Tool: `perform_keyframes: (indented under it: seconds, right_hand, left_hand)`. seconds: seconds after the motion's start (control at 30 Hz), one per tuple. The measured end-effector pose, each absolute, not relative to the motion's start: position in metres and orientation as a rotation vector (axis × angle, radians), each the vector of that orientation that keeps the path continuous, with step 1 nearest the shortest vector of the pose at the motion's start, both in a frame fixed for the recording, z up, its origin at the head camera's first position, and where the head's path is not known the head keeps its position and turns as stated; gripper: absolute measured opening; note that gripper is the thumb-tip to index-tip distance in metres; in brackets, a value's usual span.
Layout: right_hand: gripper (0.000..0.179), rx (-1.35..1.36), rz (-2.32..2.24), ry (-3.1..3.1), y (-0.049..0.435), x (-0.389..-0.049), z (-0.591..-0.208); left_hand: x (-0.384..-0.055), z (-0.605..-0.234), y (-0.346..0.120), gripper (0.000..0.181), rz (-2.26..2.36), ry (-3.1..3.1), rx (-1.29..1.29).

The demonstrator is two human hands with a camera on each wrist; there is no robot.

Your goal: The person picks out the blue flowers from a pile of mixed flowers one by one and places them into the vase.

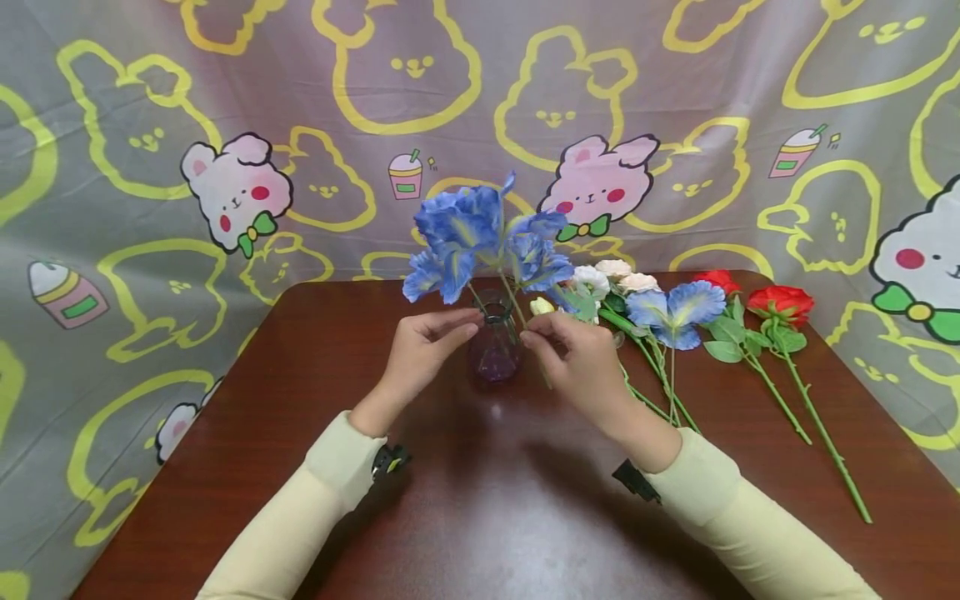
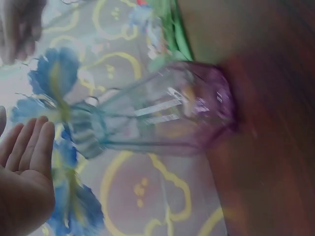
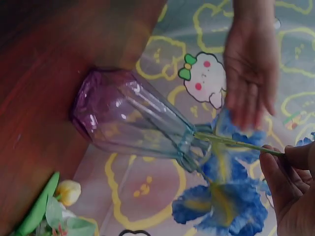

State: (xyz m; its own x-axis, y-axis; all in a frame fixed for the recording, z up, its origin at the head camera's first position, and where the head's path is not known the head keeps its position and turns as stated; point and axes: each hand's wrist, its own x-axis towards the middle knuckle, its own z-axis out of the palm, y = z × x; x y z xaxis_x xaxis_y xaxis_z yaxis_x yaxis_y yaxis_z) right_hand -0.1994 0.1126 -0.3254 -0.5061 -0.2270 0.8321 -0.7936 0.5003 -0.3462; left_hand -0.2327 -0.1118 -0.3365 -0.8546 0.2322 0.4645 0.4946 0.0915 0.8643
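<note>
A faceted glass vase (image 1: 495,354), purple at its base and teal at its neck, stands upright on the table. Blue irises (image 1: 461,233) fan out above its mouth. My right hand (image 1: 581,358), just right of the neck, pinches the green stem (image 3: 241,144) of an iris between thumb and fingertips. In the right wrist view that stem runs to the vase mouth; whether its end is inside, I cannot tell. On the other side, my left hand (image 1: 427,346) is close to the rim, its fingers (image 2: 42,147) extended and holding nothing. The left wrist view is blurred.
Right of the vase lie another blue iris (image 1: 675,312), white and pale pink flowers (image 1: 592,283), a pale yellow tulip (image 3: 68,192) and red roses (image 1: 780,307) with long stems. A patterned cloth (image 1: 450,83) hangs behind the brown table (image 1: 337,333).
</note>
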Motion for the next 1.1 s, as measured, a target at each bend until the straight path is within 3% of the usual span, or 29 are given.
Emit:
perform_keyframes:
  seconds: [0.7, 0.87, 1.1]
  right_hand:
    - [0.01, 0.911, 0.918, -2.067, 0.085, -0.197, -0.342]
    - [0.008, 0.922, 0.923, -2.091, 0.082, -0.197, -0.342]
    - [0.007, 0.932, 0.954, -2.123, 0.079, -0.197, -0.344]
  left_hand:
    - [-0.208, -0.318, -0.1, 0.017, -2.284, -1.666, -0.764]
    - [-0.209, -0.318, -0.101, 0.026, -2.335, -1.621, -0.718]
    - [-0.21, -0.32, -0.103, 0.015, -2.302, -1.635, -0.667]
